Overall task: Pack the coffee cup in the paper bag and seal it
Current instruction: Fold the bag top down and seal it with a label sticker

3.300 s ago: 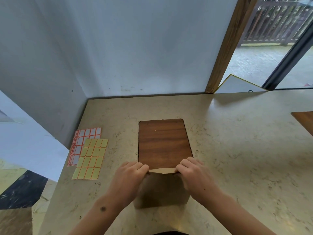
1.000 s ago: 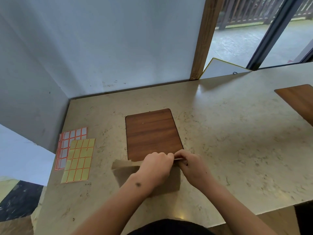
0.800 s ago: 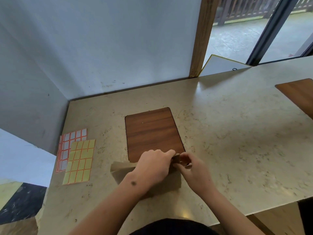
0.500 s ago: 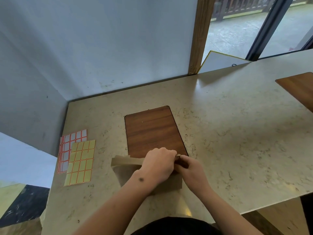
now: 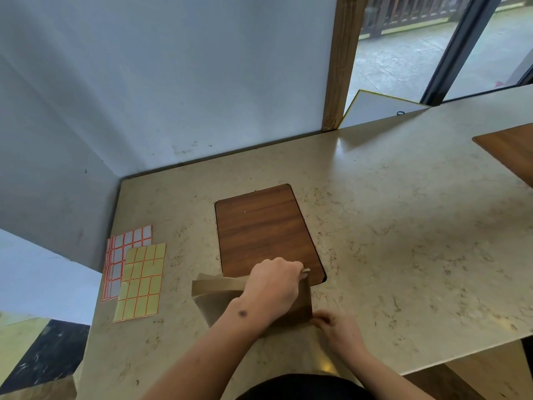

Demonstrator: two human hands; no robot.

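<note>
One broad marble-patterned counter point(image 5: 389, 226) carries everything, with a wood-grain panel point(image 5: 265, 232) set flush into it ahead of the person. Against that panel's near edge stands the brown paper bag point(image 5: 215, 298), its top folded over into a flat band running leftward. The coffee cup is not visible; judging by the bag's standing, filled-out shape it is probably already inside, though that cannot be confirmed. Two label sheets lie to the left: a yellow sticker sheet point(image 5: 141, 284) overlapping a white one with orange borders point(image 5: 127, 243), within easy reach, likely as the means of sealing.

The left hand point(image 5: 272, 290) rests on top of the bag with fingers curled over the folded flap near its right end, apparently pinning the crease so it does not spring open. The right hand point(image 5: 340, 332) sits lower, at the bag's near right corner, fingers bent and seemingly pinching the paper edge there; how firmly it holds is hard to tell. That low hold likely steadies the bag while the fold is pressed.
</note>
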